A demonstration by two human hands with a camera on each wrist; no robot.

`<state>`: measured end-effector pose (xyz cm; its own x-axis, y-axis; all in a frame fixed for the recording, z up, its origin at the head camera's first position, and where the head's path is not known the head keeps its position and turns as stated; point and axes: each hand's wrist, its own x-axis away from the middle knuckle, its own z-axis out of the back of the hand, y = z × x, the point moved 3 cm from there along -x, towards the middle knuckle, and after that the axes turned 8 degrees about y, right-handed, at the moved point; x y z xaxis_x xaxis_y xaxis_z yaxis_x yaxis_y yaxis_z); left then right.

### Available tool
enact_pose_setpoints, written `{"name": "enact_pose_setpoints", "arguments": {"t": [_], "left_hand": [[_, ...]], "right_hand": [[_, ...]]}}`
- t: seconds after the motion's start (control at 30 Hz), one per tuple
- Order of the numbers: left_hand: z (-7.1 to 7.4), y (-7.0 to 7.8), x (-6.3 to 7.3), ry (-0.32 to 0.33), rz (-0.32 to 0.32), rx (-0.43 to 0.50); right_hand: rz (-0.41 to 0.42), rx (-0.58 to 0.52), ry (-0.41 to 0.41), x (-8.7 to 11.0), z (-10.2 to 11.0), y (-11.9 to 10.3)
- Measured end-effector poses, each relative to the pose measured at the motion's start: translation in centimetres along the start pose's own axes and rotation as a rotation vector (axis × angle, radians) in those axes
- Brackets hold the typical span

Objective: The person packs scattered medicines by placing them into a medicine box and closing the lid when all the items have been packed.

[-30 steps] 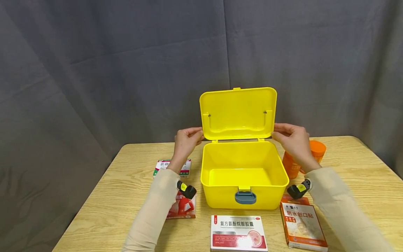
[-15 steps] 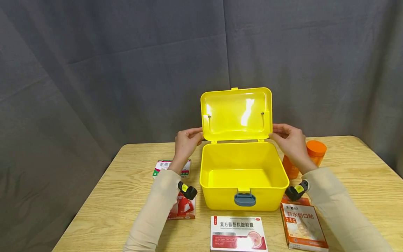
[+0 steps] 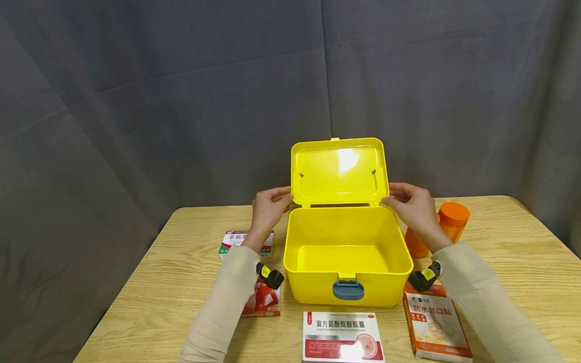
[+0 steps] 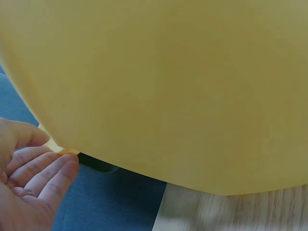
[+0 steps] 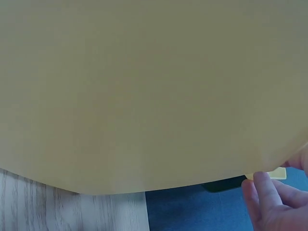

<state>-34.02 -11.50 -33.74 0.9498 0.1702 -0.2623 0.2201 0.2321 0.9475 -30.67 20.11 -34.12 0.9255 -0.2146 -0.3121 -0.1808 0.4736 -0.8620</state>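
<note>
A yellow plastic storage box (image 3: 349,287) stands on the table with its hinged lid (image 3: 336,176) raised behind it, inner face toward me. Its inside shows bare yellow floor, and a blue-grey latch (image 3: 348,290) hangs at the front. My left hand (image 3: 269,209) pinches the lid's lower left corner between thumb and fingers. At the opposite corner, my right hand (image 3: 413,206) holds the lid the same way. In both wrist views the box's yellow side wall (image 4: 159,86) fills most of the picture, with the fingers of the right hand (image 5: 279,202) partly cut off by the frame.
A white-and-red capsule box (image 3: 342,338) lies in front. Plaster boxes (image 3: 438,325) and orange bottles (image 3: 454,217) are at right, partly behind my arm. A green-and-white medicine box (image 3: 231,239) and a red box (image 3: 265,302) lie at left. A grey curtain (image 3: 181,101) hangs behind the table.
The lid has tipped further back, its top edge sinking in the head view. Both hands have stayed at its corners, the right one shifting slightly left and down. The box has shifted slightly left.
</note>
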Motion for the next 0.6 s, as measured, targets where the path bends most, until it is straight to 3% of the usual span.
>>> {"name": "enact_pose_setpoints", "arguments": {"t": [0.6], "left_hand": [[0.10, -0.28, 0.23, -0.029, 0.024, -0.009]], "right_hand": [[-0.048, 0.021, -0.103, -0.07, 0.03, -0.49]]}}
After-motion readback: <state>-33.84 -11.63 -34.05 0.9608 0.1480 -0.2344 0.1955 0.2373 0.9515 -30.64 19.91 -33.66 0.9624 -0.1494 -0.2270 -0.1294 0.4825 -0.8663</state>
